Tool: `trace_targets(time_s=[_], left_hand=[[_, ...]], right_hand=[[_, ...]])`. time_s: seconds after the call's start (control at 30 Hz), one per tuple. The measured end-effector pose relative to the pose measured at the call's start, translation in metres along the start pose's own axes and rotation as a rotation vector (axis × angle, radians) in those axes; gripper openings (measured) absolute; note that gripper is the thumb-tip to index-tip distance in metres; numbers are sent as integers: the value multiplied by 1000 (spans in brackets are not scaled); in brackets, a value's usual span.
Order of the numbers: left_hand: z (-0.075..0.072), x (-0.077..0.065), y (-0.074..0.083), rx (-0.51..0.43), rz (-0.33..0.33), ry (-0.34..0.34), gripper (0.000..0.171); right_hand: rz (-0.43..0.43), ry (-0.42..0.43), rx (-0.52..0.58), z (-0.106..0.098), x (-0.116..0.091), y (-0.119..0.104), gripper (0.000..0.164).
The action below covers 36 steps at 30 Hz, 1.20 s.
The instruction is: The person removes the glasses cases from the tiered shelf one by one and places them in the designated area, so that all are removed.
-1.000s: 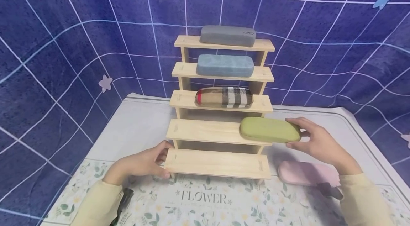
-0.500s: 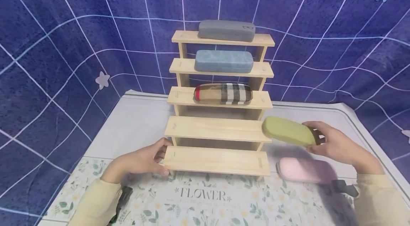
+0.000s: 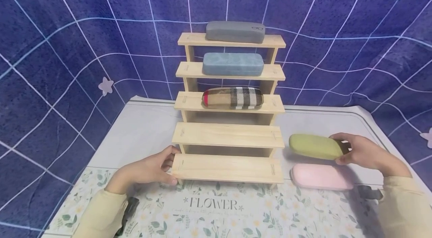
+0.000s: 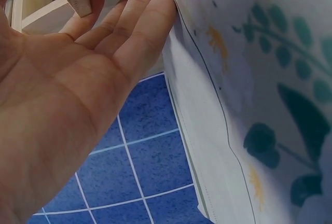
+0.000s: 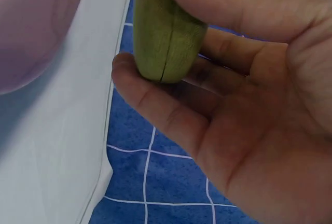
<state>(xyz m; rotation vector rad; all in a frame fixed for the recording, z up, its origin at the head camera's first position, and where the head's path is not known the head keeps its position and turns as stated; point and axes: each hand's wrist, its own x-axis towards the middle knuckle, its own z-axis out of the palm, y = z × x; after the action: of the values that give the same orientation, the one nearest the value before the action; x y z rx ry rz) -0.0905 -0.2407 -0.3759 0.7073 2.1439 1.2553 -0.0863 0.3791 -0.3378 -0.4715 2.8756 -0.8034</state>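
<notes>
"Where's the green glasses case (image 3: 314, 146)?"
"Near the right edge of the worktop (image 3: 138, 129); right fingers (image 5: 161, 106) pinch only its end, so it could slip onto the pink case (image 3: 320, 177)."
"Left fingers (image 4: 143, 33)?"
"Round the wooden rack (image 3: 224, 135); a tug might topple it."

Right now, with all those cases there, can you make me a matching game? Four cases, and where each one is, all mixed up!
Cases:
1. gray case
2. plaid case
3. green case
4. pink case

Places:
A. held in the right hand
B. on the top wooden step
C. on the table, not held
D. on the middle wooden step

Pairs: 1-B, 2-D, 3-A, 4-C
</notes>
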Motion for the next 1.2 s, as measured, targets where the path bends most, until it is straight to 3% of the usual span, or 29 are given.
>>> trace_targets(time_s=[0.27, 0.6, 0.97, 1.2], left_hand=[[0, 0, -2, -18, 8, -7, 76], [0, 0, 1, -22, -2, -8, 76], [0, 0, -2, -9, -4, 3, 77], [0, -1, -2, 5, -22, 11, 77]], right_hand=[[-43, -7, -104, 9, 3, 6, 72], [-45, -28, -124, 13, 4, 14, 73], [-42, -122, 20, 13, 5, 16, 68], [21, -191, 133, 14, 4, 17, 56]])
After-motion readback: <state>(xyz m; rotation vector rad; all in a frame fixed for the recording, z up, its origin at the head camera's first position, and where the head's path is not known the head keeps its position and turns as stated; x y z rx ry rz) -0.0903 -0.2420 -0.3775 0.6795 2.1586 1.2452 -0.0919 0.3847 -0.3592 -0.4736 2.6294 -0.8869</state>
